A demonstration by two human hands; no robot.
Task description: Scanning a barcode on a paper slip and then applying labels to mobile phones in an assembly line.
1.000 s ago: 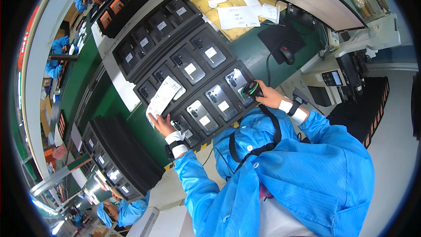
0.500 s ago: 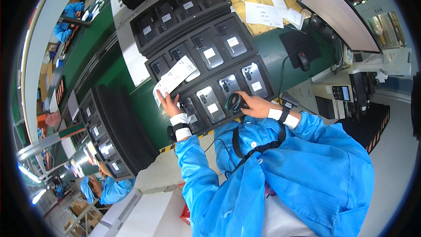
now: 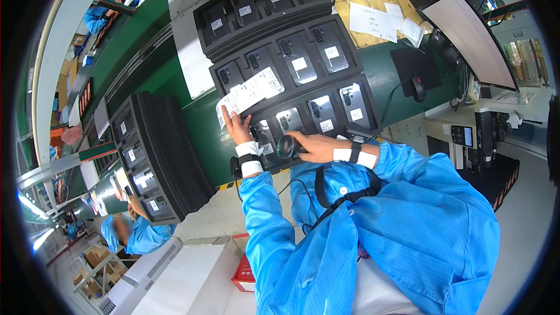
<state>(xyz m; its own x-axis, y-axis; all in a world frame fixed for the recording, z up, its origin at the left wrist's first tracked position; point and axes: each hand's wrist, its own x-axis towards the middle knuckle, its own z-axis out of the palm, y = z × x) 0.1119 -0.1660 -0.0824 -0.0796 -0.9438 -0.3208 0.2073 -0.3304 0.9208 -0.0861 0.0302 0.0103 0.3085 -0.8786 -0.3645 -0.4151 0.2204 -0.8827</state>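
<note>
My right hand (image 3: 319, 147) is closed around a black handheld scanner (image 3: 288, 146), its rounded head pointing left over the near tray. Beneath it, the near black foam tray (image 3: 368, 90) holds several smartphones (image 3: 322, 112) in slots, backs up, each with a small white label. My left hand (image 3: 238, 130) has its fingers apart, the tips at the lower-left end of a long printed white label sheet (image 3: 254, 92). That sheet lies slantwise across phones in the middle tray (image 3: 354, 64). The scanner and right hand partly hide the leftmost phones in the near tray.
A further phone tray (image 3: 204, 35) stands behind. At left is a stack of black trays (image 3: 175, 151) with phones on top. Handwritten papers (image 3: 373, 22), a mouse (image 3: 418, 88) and a monitor (image 3: 469, 38) are at right. Another person's blue sleeve (image 3: 149, 238) shows at lower left.
My right hand has moved left and slightly down with the scanner. My left hand stays by the label sheet's end. The whole view has shifted, so the trays appear further right.
</note>
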